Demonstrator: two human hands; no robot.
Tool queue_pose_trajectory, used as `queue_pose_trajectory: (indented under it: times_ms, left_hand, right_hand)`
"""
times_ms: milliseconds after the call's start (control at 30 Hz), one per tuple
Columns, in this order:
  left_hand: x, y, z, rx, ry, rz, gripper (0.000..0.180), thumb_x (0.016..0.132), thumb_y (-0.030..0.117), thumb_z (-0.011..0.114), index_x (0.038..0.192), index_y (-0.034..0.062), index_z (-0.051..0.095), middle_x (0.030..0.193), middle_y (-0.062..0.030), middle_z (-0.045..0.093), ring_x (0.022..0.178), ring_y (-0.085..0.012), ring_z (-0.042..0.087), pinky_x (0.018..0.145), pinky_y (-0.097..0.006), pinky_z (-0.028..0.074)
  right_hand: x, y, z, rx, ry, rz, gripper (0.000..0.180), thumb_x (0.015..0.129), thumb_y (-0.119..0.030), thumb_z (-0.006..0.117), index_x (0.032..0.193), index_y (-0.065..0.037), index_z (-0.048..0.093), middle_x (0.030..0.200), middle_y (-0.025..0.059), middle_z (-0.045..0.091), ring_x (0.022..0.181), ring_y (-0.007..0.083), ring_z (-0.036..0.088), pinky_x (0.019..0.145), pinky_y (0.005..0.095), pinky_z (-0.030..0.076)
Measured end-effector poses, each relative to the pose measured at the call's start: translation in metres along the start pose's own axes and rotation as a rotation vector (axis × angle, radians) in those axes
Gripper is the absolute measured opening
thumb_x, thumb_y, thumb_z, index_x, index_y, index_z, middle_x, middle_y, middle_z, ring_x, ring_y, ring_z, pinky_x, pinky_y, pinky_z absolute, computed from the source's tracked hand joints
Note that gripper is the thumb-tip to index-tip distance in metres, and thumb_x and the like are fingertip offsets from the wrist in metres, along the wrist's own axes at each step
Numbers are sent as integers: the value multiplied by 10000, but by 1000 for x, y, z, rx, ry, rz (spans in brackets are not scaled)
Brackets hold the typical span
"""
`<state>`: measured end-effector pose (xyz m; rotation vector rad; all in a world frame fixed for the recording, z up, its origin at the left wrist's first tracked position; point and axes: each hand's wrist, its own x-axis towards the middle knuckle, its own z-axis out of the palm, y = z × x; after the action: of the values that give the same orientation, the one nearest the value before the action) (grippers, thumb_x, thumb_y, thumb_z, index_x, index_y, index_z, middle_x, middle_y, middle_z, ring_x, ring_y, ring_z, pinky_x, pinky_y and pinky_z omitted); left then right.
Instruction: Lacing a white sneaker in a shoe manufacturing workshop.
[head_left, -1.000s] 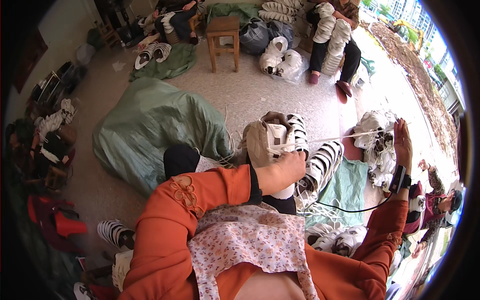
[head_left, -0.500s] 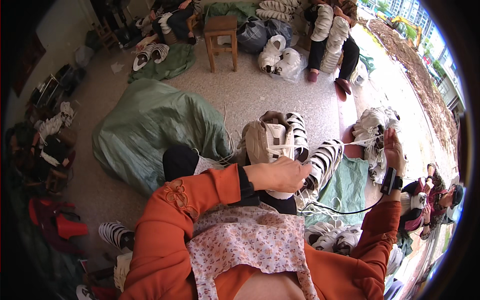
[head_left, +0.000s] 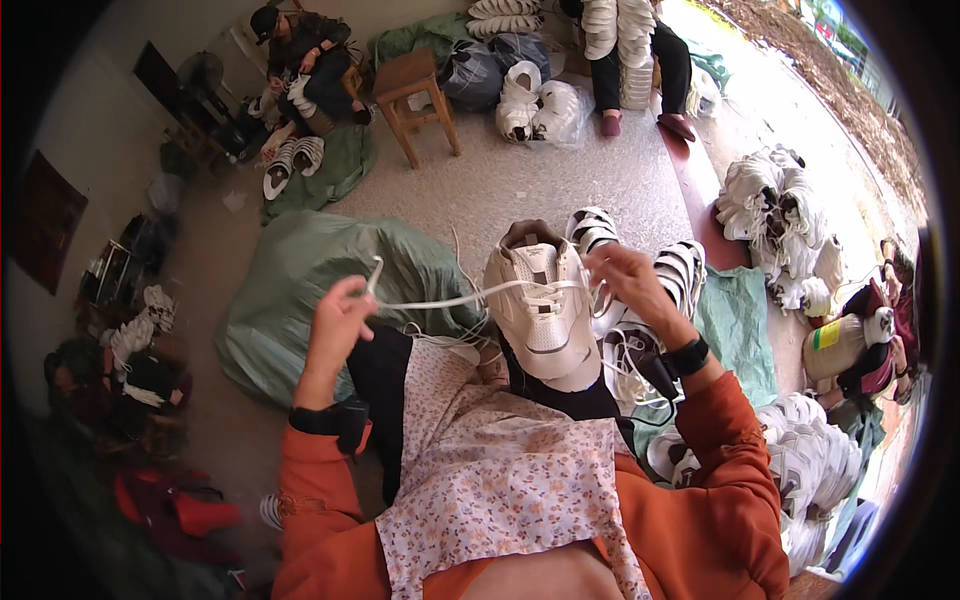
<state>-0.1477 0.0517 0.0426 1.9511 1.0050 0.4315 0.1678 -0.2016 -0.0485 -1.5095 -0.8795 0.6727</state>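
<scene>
Sneaker (head_left: 545,305), white with beige panels, stands on your lap with its toe pointing down toward you and its opening away from you, resting against the dark trousers above your floral apron (head_left: 500,470). Your right hand (head_left: 625,280) sits at the shoe's right side near the upper eyelets, its grip pinched narrow on the white lace (head_left: 450,298) where it meets the shoe. From there the lace runs taut to the left, across the tongue, to your left hand (head_left: 340,315), which is raised well apart from the shoe; its grip is closed on the lace's free end, and a short loop sticks up above the fingers. More loose lace hangs below the shoe toward your knee.

Just behind the sneaker, touching or nearly so, lie more shoes with black and white stripes (head_left: 680,270). To your left a large green sack (head_left: 300,290) lies slumped on the floor. A bigger pile of white shoes (head_left: 780,210) rests to your right, and another heap (head_left: 810,470) lies by your right elbow. Farther off stand a wooden stool (head_left: 415,95) and, by it, a seated person (head_left: 305,55) bent over shoes; a second person (head_left: 640,50) sits at the top with stacked white soles.
</scene>
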Motion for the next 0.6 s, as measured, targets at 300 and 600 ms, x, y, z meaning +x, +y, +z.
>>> queue_pose_trajectory:
  times_ms: [300,600]
  left_hand:
    - [35,52,123,320,13,1062,83,820,109,643,866,45,671,858,-72,625,858,-279,578,800,-366,432]
    - [71,66,180,85,-509,771,83,753,54,666,829,20,668,821,-78,592,772,-217,586,702,-319,466]
  right_hand:
    - [-4,-7,8,-88,-238,47,181,925,-170,616,958,3,659,880,20,658,834,102,586,755,251,470]
    - [-5,-18,15,-321,-63,-63,137,850,-124,624,847,3,676,792,65,620,743,174,602,673,321,464]
